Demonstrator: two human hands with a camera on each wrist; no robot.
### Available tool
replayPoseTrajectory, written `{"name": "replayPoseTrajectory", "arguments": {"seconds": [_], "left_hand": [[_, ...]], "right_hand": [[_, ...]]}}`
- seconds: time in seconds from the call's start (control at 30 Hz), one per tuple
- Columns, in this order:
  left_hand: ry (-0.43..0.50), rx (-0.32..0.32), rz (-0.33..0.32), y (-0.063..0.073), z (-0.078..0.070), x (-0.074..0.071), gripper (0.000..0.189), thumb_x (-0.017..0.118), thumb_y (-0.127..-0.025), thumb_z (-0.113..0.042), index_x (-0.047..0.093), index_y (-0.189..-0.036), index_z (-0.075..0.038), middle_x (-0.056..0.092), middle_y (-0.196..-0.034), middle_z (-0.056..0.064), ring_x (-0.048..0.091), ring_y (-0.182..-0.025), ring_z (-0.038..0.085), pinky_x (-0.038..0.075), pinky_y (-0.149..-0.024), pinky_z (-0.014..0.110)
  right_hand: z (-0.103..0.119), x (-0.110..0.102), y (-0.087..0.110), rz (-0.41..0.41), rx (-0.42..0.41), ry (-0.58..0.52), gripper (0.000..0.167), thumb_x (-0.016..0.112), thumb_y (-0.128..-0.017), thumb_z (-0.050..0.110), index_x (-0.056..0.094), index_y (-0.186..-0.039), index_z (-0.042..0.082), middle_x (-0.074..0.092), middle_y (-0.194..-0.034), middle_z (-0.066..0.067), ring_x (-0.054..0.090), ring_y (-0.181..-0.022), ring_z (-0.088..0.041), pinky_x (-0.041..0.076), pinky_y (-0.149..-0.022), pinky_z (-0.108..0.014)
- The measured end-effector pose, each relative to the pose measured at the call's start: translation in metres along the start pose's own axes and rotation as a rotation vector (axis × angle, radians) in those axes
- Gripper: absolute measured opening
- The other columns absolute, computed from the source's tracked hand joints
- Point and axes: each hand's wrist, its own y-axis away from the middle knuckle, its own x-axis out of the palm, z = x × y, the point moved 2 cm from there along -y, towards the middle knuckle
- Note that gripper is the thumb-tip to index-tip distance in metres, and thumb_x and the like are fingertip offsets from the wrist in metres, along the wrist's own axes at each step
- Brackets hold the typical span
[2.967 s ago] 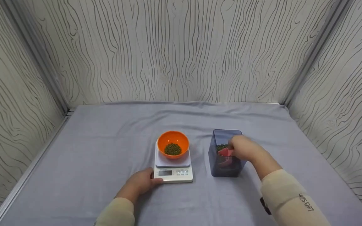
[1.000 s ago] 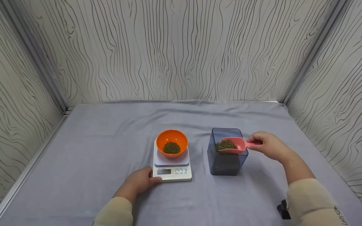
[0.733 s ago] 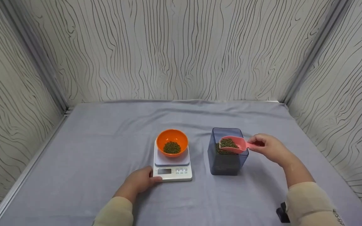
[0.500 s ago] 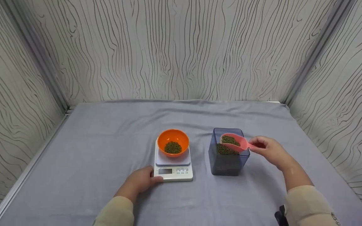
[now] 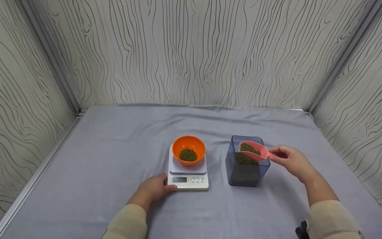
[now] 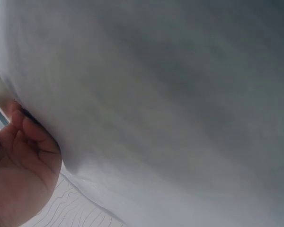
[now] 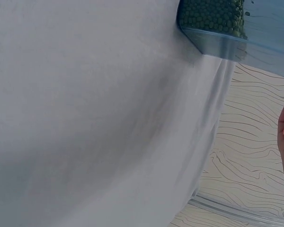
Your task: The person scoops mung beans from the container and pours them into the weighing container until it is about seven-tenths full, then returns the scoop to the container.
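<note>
My right hand point(image 5: 292, 161) pinches the handle of a pink scoop point(image 5: 260, 153). The scoop holds small green mung beans and sits over the mouth of a translucent blue container point(image 5: 246, 174), its bowl inside the rim. More mung beans point(image 7: 213, 16) show through the container wall in the right wrist view. To the left, an orange bowl point(image 5: 188, 141) with some mung beans in its bottom stands on a white kitchen scale point(image 5: 191, 184). My left hand point(image 5: 154, 187) grips the scale's front left corner, thumb on top; its fingers are curled in the left wrist view.
A grey cloth point(image 5: 121, 132) with some wrinkles covers the table. Wood-patterned panels point(image 5: 191, 49) stand behind and at both sides. The container stands a short gap to the right of the scale.
The right hand has drawn the scoop up from deep in the container, now loaded with beans, and moved back right. Lately the scoop has turned slightly. The left hand stays on the scale.
</note>
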Motion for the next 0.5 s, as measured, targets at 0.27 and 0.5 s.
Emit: {"name": "replayPoseTrajectory", "arguments": {"seconds": [0.27, 0.5], "left_hand": [[0.023, -0.023, -0.003, 0.001, -0.0002, -0.0006, 0.038, 0.067, -0.076, -0.048, 0.056, -0.087, -0.014, 0.053, -0.076, 0.0, 0.046, -0.07, 0.018, 0.038, -0.066, 0.035], [0.017, -0.007, -0.011, -0.0006, 0.0008, -0.0002, 0.039, 0.068, -0.075, -0.049, 0.056, -0.089, -0.014, 0.054, -0.077, 0.0, 0.046, -0.07, 0.018, 0.039, -0.066, 0.036]], "right_hand": [[0.0032, -0.0014, 0.0, 0.006, 0.001, 0.002, 0.035, 0.067, -0.083, 0.026, 0.06, -0.106, 0.001, 0.06, -0.095, -0.01, 0.054, -0.082, -0.013, 0.046, -0.073, -0.02], [0.0053, -0.0024, -0.0006, 0.012, 0.015, 0.044, 0.033, 0.066, -0.084, 0.028, 0.06, -0.104, 0.003, 0.06, -0.096, -0.009, 0.053, -0.084, -0.015, 0.046, -0.073, -0.021]]}}
